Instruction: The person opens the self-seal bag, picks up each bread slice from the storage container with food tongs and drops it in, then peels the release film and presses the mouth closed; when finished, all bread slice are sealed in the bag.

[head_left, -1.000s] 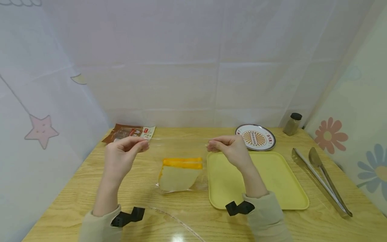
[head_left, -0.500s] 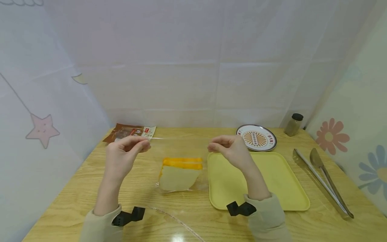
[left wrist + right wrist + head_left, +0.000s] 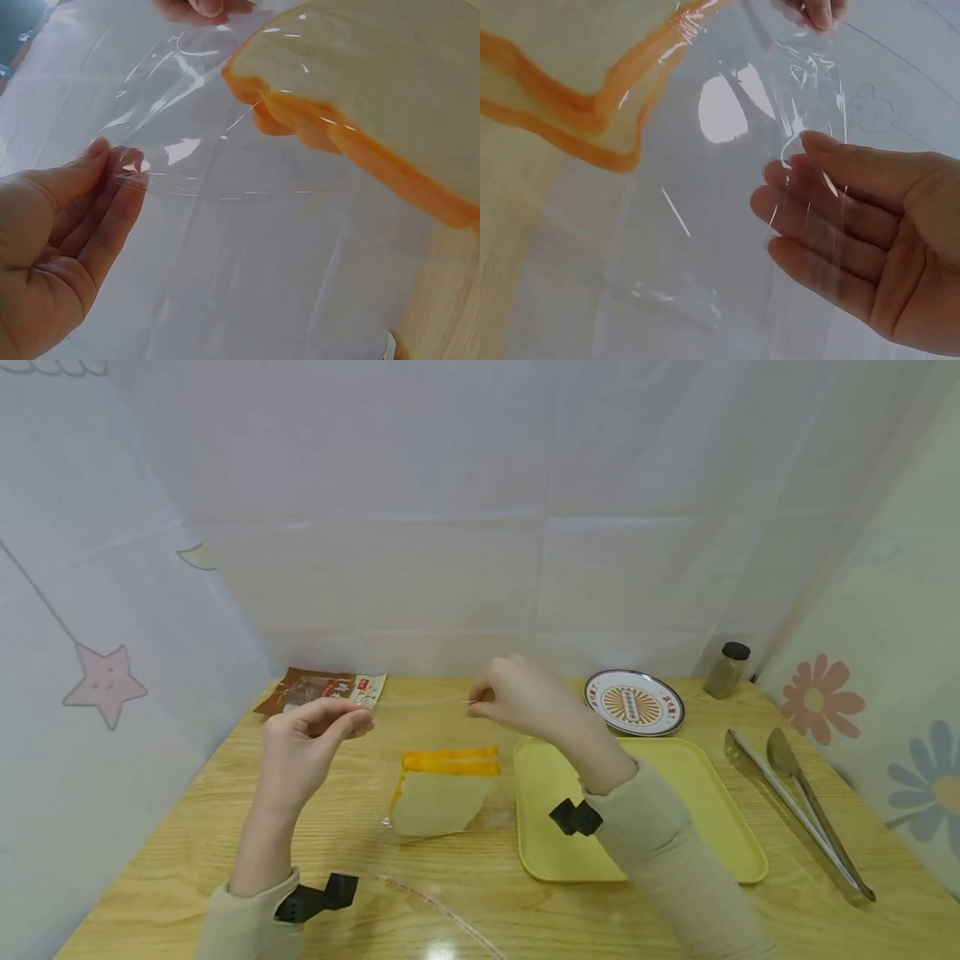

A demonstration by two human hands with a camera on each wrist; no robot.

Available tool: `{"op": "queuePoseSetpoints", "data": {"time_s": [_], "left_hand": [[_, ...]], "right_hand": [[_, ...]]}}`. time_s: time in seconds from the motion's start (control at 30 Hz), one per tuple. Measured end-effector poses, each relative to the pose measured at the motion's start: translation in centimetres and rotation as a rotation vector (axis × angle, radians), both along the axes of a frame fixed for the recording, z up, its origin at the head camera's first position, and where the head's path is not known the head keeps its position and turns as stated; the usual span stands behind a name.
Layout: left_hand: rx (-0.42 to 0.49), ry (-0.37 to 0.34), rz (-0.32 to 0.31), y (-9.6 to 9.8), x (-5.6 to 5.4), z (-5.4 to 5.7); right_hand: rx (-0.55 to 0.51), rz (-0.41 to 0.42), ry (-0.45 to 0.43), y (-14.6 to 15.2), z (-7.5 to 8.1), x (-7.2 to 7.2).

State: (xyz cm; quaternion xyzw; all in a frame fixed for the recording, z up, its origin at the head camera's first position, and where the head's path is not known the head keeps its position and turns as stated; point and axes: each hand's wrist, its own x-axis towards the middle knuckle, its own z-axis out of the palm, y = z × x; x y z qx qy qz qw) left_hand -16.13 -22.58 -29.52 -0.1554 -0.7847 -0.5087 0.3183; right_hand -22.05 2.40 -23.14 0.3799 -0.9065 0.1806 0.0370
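A clear plastic bag hangs above the table, with slices of bread in its lower part. The slices are pale with an orange crust, which shows large in the left wrist view. With thumb and fingers, my left hand pinches the bag's top left corner. My right hand pinches the film further along the top edge; in the right wrist view its other fingers lie behind the clear film. The top edge runs between both hands.
Right of the bag lies a yellow tray, with a printed plate behind it. Metal tongs lie at the right, a black-capped jar farther back. A brown packet lies at the back left. A thin strip lies in front.
My right hand has shifted left and slightly up along the bag's top edge, and its wrist has turned. My left hand stays about where it was. The bread has barely moved.
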Motion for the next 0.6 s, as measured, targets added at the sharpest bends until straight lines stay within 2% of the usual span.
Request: {"op": "queuePoseSetpoints", "data": {"time_s": [0.1, 0.2, 0.43, 0.6], "left_hand": [[0.007, -0.004, -0.005, -0.1, 0.0, 0.0], [0.008, -0.008, -0.009, -0.2, 0.0, 0.0], [0.002, 0.005, -0.021, -0.1, 0.0, -0.1], [0.003, 0.012, -0.03, -0.2, -0.1, -0.1]], "right_hand": [[0.061, 0.081, 0.008, -1.9, 0.6, -0.1], [0.084, 0.144, -0.038, -3.7, 1.1, -0.2], [0.119, 0.233, -0.052, -6.6, 2.2, -0.5], [0.135, 0.278, -0.071, -8.0, 2.8, -0.1]]}}
